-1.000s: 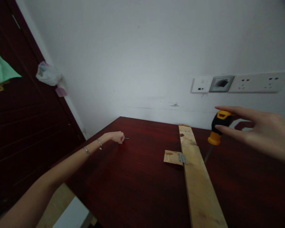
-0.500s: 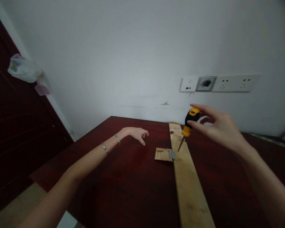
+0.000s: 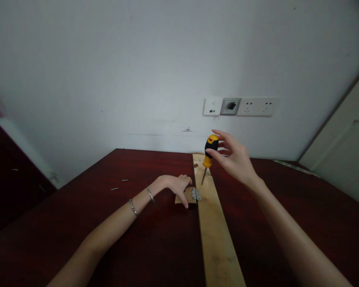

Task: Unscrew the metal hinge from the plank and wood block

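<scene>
A long pale wooden plank (image 3: pixel 215 231) lies on the dark red table (image 3: pixel 155 247), running away from me. A small wooden block (image 3: pixel 184 196) is joined to its left edge by a silver hinge (image 3: pixel 196 194). My left hand (image 3: pixel 175 186), with two bracelets on the wrist, rests on the small block, fingers spread around it. My right hand (image 3: pixel 231 159) holds a screwdriver (image 3: pixel 210 153) with a yellow and black handle by its fingertips. The screwdriver stands nearly upright, its tip just above the plank behind the hinge.
Two small screws (image 3: pixel 119 184) lie on the table to the left. Wall sockets (image 3: pixel 239 107) sit on the white wall behind the table. A pale door (image 3: pixel 344 155) stands at the right, dark furniture (image 3: pixel 8 175) at the left.
My left hand left the screws at the far left and came right onto the small block. My right hand brought the screwdriver left and down toward the hinge. The view turned right.
</scene>
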The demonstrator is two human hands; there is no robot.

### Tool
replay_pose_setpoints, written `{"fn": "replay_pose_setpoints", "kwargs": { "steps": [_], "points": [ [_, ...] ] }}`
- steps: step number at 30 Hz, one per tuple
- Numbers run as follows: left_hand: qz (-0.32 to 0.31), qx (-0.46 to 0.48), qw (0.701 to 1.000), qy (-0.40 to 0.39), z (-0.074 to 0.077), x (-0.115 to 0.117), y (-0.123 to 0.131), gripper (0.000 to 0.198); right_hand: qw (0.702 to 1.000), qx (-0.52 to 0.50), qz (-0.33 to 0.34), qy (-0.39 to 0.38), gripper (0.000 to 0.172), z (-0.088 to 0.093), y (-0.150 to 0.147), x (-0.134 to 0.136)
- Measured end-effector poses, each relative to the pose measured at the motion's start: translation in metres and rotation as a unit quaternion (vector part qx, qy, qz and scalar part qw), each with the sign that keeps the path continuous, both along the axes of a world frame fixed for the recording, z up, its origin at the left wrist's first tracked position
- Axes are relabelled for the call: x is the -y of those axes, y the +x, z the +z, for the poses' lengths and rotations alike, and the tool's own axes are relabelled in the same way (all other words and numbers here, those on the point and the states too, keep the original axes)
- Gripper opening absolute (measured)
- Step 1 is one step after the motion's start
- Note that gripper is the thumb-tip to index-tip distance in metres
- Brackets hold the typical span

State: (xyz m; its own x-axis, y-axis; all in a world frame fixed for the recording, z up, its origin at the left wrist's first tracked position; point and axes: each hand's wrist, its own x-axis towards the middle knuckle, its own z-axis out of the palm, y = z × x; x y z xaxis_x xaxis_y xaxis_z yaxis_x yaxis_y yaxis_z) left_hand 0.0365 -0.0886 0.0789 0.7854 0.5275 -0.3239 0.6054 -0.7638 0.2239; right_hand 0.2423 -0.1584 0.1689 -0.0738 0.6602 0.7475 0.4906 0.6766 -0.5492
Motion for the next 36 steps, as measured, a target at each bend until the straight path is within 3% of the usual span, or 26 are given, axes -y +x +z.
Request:
{"fn": "replay_pose_setpoints", "kwargs": {
  "steps": [14,36],
  "points": [
    [-0.014,-0.03,0.999,0.013,-0.002,0.0,-0.001,0.081,0.994,-0.105,-0.024,0.021,0.052,-0.008,-0.017,-0.007],
    [-0.019,0.014,1.0,-0.007,0.001,0.0,-0.007,0.077,0.995,-0.077,-0.002,0.056,0.049,-0.027,-0.022,-0.018]
  ]
}}
